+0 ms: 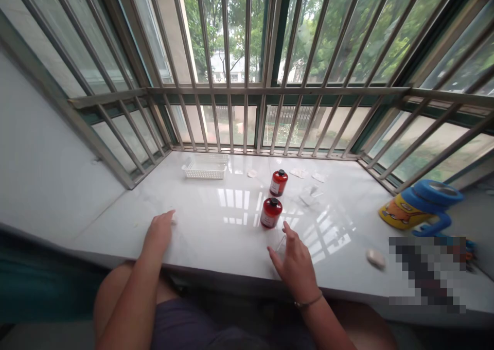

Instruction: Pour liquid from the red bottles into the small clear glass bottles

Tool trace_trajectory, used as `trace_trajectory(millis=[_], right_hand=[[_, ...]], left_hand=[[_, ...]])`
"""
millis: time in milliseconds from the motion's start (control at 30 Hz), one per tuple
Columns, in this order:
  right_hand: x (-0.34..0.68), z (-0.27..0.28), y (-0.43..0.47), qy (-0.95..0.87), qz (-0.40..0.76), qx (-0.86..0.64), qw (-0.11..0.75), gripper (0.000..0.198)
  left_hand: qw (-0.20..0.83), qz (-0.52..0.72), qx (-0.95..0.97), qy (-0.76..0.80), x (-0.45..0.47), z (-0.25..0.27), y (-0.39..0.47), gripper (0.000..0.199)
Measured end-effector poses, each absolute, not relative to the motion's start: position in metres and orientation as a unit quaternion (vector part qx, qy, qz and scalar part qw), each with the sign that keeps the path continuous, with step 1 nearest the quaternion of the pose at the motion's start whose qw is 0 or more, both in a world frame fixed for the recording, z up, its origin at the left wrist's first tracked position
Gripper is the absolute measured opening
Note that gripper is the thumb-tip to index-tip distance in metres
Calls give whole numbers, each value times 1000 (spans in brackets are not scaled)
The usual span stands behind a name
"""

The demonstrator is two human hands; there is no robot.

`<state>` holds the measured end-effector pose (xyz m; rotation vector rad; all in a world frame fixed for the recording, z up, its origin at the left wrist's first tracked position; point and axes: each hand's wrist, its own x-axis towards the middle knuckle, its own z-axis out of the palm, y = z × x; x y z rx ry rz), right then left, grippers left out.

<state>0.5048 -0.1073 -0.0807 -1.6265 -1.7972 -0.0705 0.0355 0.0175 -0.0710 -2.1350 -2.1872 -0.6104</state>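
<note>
Hovering lower center, right hand (296,263) is showing splayed, unclenched fingers around a clear piece (282,244) beside the near bottle (271,214); left hand (158,232) is resting lower left, can't tell grip. I'd be pinching lightly, avoiding bottle bumps.

The desk (216,247) is white and glossy, with bright reflections. A white perforated basket (204,174) sits at the rear left. Near centre, the front red bottle (271,216) and the rear red bottle (278,185) stand upright, black-capped, labelled. White scraps (298,173) lie behind. At right: a blue-and-yellow mug (412,208) and a pale, blurred lump (375,259).
</note>
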Motion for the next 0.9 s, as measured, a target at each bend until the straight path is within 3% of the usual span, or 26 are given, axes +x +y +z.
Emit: trace_trajectory(millis=[133, 233, 433, 600, 900], right_hand=[[494, -81, -107, -696, 8, -590, 408, 91], [487, -83, -105, -687, 42, -566, 454, 96], [460, -84, -100, -674, 97, -533, 503, 105], [446, -82, -98, -674, 118, -520, 512, 103], [445, -82, -97, -668, 109, -530, 511, 95]], left_hand=[[7, -213, -685, -696, 34, -64, 23, 45], [-50, -302, -651, -695, 61, -51, 17, 42], [-379, -547, -533, -523, 187, -20, -28, 61], [-548, -523, -524, -390, 268, -1, -67, 58], [-578, -484, -536, -381, 298, -17, -78, 49]])
